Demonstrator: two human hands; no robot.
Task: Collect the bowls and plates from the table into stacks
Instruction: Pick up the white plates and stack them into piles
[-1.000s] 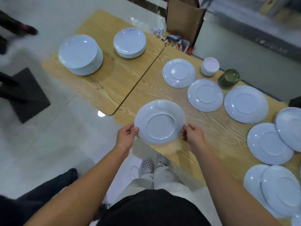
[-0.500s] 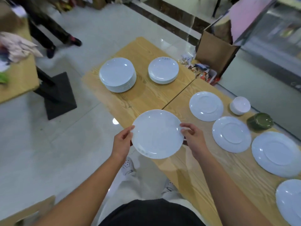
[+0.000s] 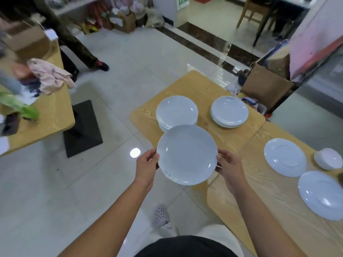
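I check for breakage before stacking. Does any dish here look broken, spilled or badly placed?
Nothing looks damaged or spilled. The held plate is whole, gripped at its rim by the left hand and right hand. Both stacks sit even. The two loose plates lie upside down, which is not harmful.

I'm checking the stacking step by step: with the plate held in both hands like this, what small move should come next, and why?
Probably carry the held plate forward and lower it onto the taller stack. It sits face up between the left hand and right hand, already overlapping that stack's near edge, and looks about the same width; the shorter stack lies further right.
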